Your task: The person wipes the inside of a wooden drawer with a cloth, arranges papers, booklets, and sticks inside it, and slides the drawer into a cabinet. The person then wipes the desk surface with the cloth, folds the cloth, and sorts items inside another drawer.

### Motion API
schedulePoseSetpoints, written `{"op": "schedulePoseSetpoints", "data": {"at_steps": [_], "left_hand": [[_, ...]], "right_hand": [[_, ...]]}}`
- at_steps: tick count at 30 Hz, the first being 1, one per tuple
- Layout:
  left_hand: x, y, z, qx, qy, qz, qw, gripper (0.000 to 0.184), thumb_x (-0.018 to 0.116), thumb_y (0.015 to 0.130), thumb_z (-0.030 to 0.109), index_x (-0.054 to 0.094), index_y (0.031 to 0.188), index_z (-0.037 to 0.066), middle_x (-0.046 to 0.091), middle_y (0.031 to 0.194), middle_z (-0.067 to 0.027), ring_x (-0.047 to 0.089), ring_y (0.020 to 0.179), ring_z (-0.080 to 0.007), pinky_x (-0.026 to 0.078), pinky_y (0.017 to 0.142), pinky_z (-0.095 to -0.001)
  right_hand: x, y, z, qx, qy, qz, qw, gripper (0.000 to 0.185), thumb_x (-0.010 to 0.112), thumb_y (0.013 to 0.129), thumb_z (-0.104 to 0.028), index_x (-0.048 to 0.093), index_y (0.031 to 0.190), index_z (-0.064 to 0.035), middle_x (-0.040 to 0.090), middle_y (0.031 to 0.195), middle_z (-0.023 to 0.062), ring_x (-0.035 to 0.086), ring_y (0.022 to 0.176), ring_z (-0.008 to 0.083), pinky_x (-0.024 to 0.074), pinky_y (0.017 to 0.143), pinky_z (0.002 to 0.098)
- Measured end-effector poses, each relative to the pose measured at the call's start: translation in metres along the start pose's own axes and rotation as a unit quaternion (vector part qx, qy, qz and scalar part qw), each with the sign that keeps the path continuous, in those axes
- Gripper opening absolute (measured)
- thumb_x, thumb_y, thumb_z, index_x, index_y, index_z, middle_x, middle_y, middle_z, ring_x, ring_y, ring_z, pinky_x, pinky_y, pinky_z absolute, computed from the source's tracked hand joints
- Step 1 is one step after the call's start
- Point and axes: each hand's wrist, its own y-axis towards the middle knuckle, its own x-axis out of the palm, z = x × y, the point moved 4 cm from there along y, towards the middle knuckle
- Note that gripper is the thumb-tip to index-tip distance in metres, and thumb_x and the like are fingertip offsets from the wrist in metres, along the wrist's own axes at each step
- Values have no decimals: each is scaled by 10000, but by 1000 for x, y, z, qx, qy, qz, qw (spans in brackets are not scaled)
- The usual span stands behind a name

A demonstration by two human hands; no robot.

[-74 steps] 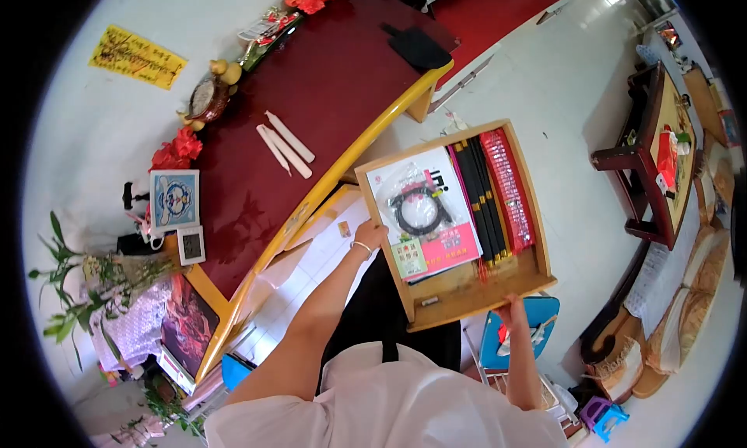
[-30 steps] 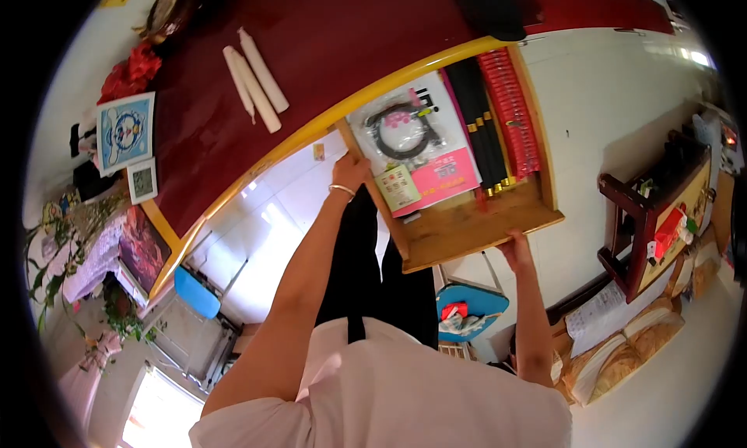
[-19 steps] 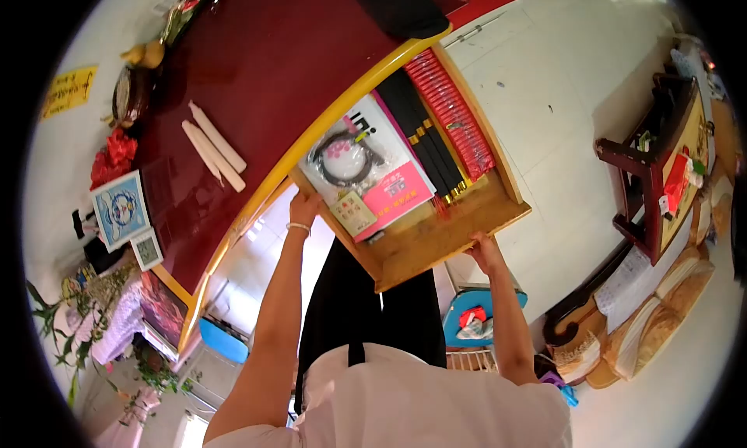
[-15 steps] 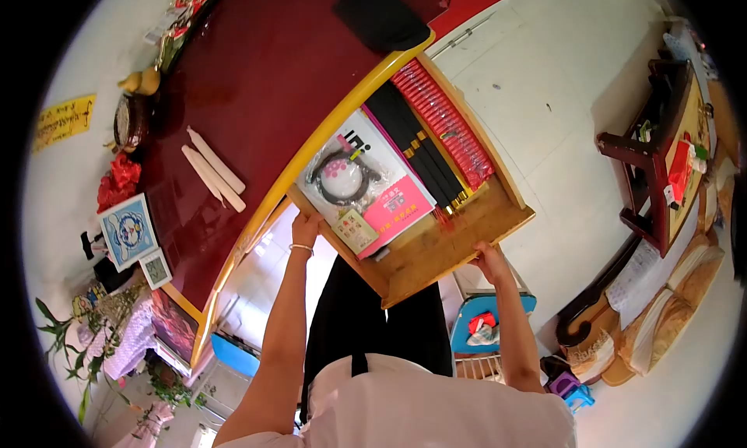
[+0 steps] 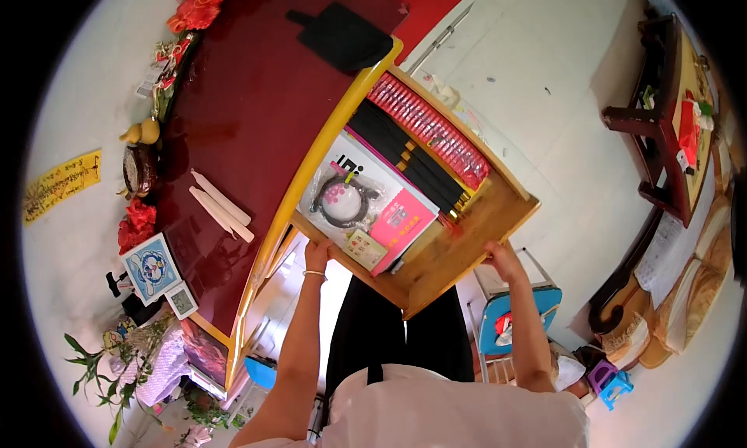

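A wooden drawer (image 5: 436, 283) stands pulled out from the dark red table. My left hand (image 5: 317, 255) is closed on its left side wall, close to the table edge. Around the rim of its front panel, toward the right, the fingers of my right hand (image 5: 500, 260) are closed. Inside lie a white and pink booklet (image 5: 403, 221), a clear bag with a dark ring-shaped item (image 5: 343, 200), a small pale card pack (image 5: 364, 248), several long black boxes (image 5: 412, 158) and a row of small red packets (image 5: 436, 129). The front strip of the drawer bottom shows bare wood.
On the red table (image 5: 233, 113) lie pale candle-like sticks (image 5: 221, 205) and a black board (image 5: 345, 37). A small digital clock (image 5: 181, 301) stands by a blue picture (image 5: 152, 269). A blue-seated chair (image 5: 520, 317) is at right; a dark wooden stool (image 5: 661, 125) stands farther off.
The camera view has shifted, so the table and the drawer sit differently in it. Both hands keep their places on the drawer, which looks slightly farther out from the table.
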Motion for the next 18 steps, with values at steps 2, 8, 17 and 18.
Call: {"op": "schedulePoseSetpoints", "data": {"at_steps": [2, 8, 17, 18], "left_hand": [[0, -3, 0, 11, -34, 15, 999, 262, 647, 744, 173, 579, 902, -24, 600, 749, -81, 575, 570, -150, 492, 479, -249], [7, 4, 6, 7, -35, 25, 999, 234, 652, 757, 199, 559, 859, 10, 560, 706, -54, 550, 565, -130, 492, 477, -259], [-6, -40, 57, 215, -53, 20, 975, 574, 566, 840, 120, 328, 1333, -52, 415, 1321, -164, 460, 1152, -264, 365, 974, -321], [-11, -46, 71, 218, -53, 24, 974, 574, 566, 840, 120, 328, 1333, -52, 415, 1321, -164, 460, 1152, -264, 365, 974, -321]], "right_hand": [[0, 3, 3, 5, -8, -1, 1000, 474, 536, 785, -186, 430, 1220, -33, 562, 1082, 110, 575, 951, 237, 520, 762, 390], [-2, 31, -34, -16, -70, 0, 997, 412, 513, 783, -223, 475, 1153, -45, 551, 960, 61, 562, 883, 194, 514, 720, 378], [61, 65, -84, -12, -34, -73, 997, 369, 507, 772, -205, 511, 1097, -30, 601, 951, 104, 625, 824, 209, 543, 703, 366], [70, 68, -87, -14, -34, -78, 996, 369, 507, 772, -205, 511, 1097, -30, 601, 951, 104, 625, 824, 209, 543, 703, 366]]}}
